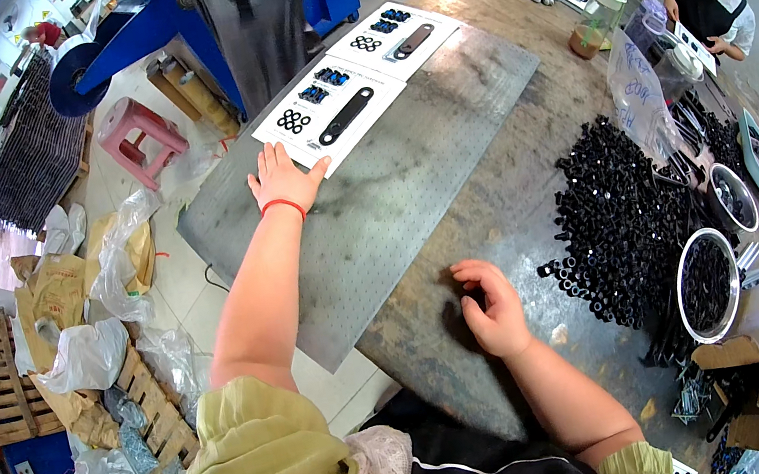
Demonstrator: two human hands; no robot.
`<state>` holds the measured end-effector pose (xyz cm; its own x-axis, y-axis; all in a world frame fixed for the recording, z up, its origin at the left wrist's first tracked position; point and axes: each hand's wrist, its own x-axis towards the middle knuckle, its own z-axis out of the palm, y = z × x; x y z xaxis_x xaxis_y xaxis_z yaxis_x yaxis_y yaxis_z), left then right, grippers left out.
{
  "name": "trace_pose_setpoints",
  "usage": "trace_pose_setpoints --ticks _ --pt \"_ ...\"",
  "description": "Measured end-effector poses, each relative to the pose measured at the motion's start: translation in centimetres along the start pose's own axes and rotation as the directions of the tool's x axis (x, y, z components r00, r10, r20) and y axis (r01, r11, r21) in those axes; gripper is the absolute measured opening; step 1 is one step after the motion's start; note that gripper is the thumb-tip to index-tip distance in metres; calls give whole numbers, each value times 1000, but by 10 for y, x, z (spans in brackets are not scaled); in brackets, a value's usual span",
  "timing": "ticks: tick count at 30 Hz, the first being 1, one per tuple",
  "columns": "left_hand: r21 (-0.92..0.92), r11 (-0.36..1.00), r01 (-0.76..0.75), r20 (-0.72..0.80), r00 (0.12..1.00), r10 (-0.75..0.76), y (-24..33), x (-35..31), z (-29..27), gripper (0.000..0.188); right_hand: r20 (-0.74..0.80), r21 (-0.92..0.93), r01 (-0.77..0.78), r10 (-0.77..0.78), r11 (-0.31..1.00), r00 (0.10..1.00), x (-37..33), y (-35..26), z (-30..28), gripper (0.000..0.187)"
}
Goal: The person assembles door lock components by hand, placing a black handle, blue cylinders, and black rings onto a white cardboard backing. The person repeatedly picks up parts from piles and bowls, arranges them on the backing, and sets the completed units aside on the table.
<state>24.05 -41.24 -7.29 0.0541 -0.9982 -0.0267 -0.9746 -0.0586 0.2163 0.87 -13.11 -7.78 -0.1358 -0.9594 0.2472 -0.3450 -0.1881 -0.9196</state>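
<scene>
**Two hands on a workshop desk with a metal sheet and white cards**

Workshop surroundings framed a long, worn desk (517,213) that carried many small black parts. Nearest to the camera, the right hand (492,309) rested on the bare desk surface, just beside the lower edge of a grey metal sheet (392,194). Its fingers (467,272) were curled loosely inward and held nothing that could be seen. To the right of this hand, well apart from it, lay a big heap of black tubes (614,216), and next to the heap stood a round metal bowl (708,283) filled with dark pieces.

Further away, the left arm reached across the metal sheet. The left hand (283,181) wore a red band (281,207) at the wrist and lay flat, palm down, with the fingers (270,160) spread and the thumb out to the side. The fingertips touched the near edge of a white card (327,109), which lay partly on the sheet. On this card were a long black strip, some black rings and small blue pieces. A second white card (393,37) of the same kind lay just behind it, touching it.

On the left, below the desk, the floor held a pink stool (141,137), plastic bags and wooden pallets (4,379). At the far end of the desk sat another person (709,1) in a white shirt and dark apron, with more cards lying near.
</scene>
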Motion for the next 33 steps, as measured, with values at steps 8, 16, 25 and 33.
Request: trace_pose_setpoints --ticks 8,16,25,33 --pt "-52 998 34 -5 999 -35 -5 3 5 102 5 29 -4 4 1000 1000 -1 -4 1 33" --pt "5 999 -37 -12 999 37 3 7 1 100 -15 65 -15 16 998 1000 -2 0 5 35" --pt "129 988 -91 -110 988 105 -35 42 24 97 -11 32 97 -96 995 995 5 3 12 29" --pt "-150 965 -215 -283 944 167 -58 75 30 93 -65 4 112 -112 994 992 11 6 26 22"
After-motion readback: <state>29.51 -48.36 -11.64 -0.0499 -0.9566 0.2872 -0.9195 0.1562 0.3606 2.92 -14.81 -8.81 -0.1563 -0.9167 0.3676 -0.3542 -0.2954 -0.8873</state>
